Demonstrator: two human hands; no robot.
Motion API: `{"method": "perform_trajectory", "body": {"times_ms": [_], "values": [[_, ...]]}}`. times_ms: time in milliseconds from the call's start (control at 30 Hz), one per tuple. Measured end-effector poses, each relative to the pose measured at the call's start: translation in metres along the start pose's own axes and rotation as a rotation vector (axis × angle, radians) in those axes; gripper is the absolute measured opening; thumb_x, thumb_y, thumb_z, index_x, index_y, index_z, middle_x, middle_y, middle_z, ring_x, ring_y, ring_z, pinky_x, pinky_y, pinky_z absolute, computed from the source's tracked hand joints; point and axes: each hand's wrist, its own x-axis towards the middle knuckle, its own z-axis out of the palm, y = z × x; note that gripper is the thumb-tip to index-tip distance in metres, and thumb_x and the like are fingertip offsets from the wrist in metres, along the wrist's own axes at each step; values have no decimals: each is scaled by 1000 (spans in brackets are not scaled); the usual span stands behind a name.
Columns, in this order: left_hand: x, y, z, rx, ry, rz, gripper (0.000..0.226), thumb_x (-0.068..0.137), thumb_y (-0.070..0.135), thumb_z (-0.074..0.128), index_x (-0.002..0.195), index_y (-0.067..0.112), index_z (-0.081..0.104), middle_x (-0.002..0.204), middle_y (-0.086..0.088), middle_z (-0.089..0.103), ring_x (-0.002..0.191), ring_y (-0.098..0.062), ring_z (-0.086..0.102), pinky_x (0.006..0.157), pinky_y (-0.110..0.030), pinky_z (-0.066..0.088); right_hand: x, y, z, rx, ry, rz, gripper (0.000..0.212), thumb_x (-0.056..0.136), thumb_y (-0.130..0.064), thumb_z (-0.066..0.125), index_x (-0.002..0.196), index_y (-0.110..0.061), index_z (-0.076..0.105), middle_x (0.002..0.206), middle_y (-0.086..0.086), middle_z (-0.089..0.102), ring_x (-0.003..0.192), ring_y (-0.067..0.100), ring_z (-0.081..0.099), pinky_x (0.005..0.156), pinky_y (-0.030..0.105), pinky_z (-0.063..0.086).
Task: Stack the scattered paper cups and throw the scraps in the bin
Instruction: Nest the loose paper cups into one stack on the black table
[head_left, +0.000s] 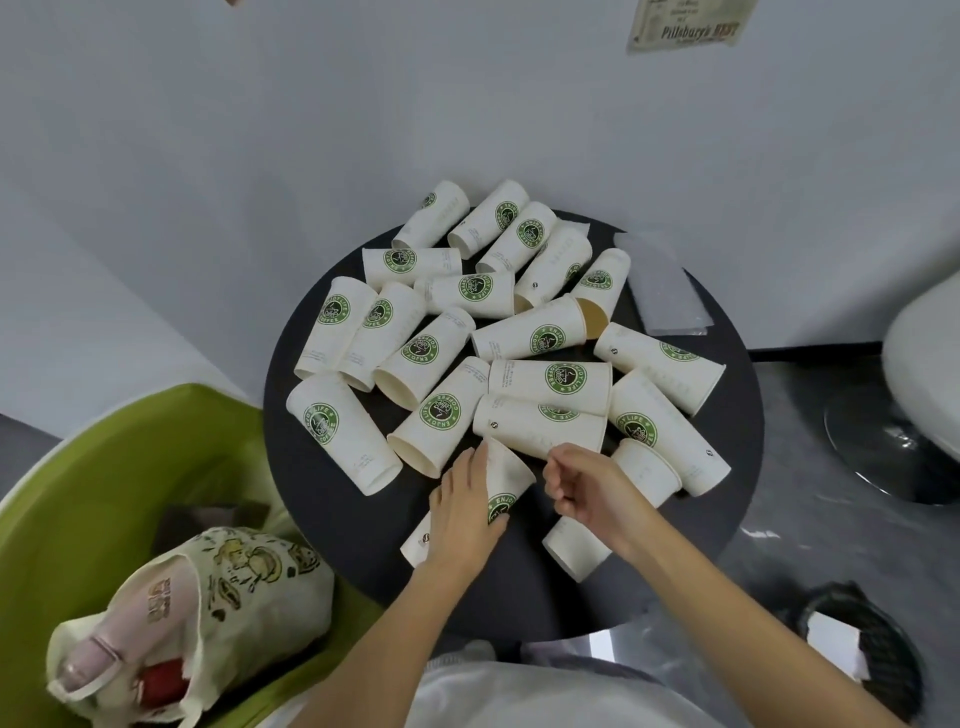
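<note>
On the desk (332, 525), stacking is only starting.
Left hand (465, 512) grips one cup (511, 480); right hand (587, 493), beside it, is loosely curled, empty; many cups lie loose beyond.

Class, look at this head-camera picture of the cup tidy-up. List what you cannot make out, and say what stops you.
- Cup under the left hand: the hand covers most of it.
- Right hand: curled, so whether it holds anything is hidden.
- Small print on the cups: too small to read.
- Bin contents: partly cut off by the right forearm.
- Wall poster: cropped by the top edge.
</note>
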Motion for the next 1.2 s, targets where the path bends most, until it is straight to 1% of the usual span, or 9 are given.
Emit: {"method": "perform_trajectory", "body": {"times_ms": [300, 533, 667, 767, 867, 933, 967, 1067, 1200], "values": [[0, 0, 3, 159, -78, -80, 109, 80, 38, 72, 153, 34, -9, 142, 0, 33, 123, -20, 44, 100, -36, 38, -4, 2, -10, -33, 3, -7, 24, 92, -18, 49, 68, -15, 53, 62, 1, 48, 56, 11, 42, 51, 22, 33], [-5, 3, -4, 38, -93, -109, 109, 77, 36, 71, 152, 42, -8, 132, -1, 40, 111, -23, 52, 90, -35, 45, -9, -5, -23, -95, 52, -98, 26, 92, -11, 48, 67, -14, 56, 62, 4, 50, 57, 13, 44, 53, 23, 35], [-11, 6, -12, -119, -47, -90, 108, 75, 38, 72, 152, 43, -4, 129, -3, 44, 105, -27, 57, 81, -38, 49, -10, -16, -38, -210, 187, -249, 25, 93, -9, 51, 69, -13, 57, 63, 3, 54, 57, 10, 48, 54, 22, 39], [-16, 7, -20, -267, -39, -47, 108, 75, 39, 75, 151, 46, -1, 126, 0, 46, 105, -24, 58, 84, -38, 49, -9, -27, -58, -384, 337, -380, 21, 91, -5, 52, 73, -12, 60, 67, -2, 58, 60, 4, 53, 57, 20, 43], [-18, 7, -26, -379, -45, -28, 110, 73, 40, 78, 149, 52, 0, 129, 5, 47, 111, -17, 55, 89, -35, 47, -6, -30, -82, -601, 491, -464, 20, 90, -6, 54, 78, -20, 62, 78, -7, 63, 68, -5, 55, 64, 10, 42], [-19, 10, -29, -435, -47, -31, 110, 71, 39, 79, 148, 55, 2, 134, 7, 46, 116, -15, 53, 95, -38, 46, -3, -28, -97, -747, 559, -440, 13, 90, -11, 55, 89, -19, 65, 91, -6, 65, 79, -2, 57, 68, 9, 42], [-20, 11, -31, -464, -47, -34, 110, 70, 39, 80, 148, 56, 3, 136, 7, 46, 118, -15, 52, 99, -39, 46, -1, -27, -103, -811, 568, -402, 13, 90, -14, 56, 98, -18, 65, 97, -3, 65, 86, 2, 58, 72, 14, 43], [-23, 16, -37, -518, -61, -32, 110, 67, 40, 79, 146, 58, 6, 137, 8, 47, 122, -12, 51, 103, -42, 44, 3, -19, -113, -910, 491, -234, 33, 91, -18, 57, 123, -16, 52, 105, 2, 63, 96, 17, 56, 78, 26, 39], [-27, 18, -43, -552, -83, -46, 108, 63, 44, 76, 146, 59, 9, 133, 11, 50, 121, -7, 50, 104, -43, 44, 5, -6, -114, -979, 381, -128, 48, 92, -24, 58, 135, -15, 38, 106, 7, 60, 98, 21, 53, 79, 27, 36]]}}
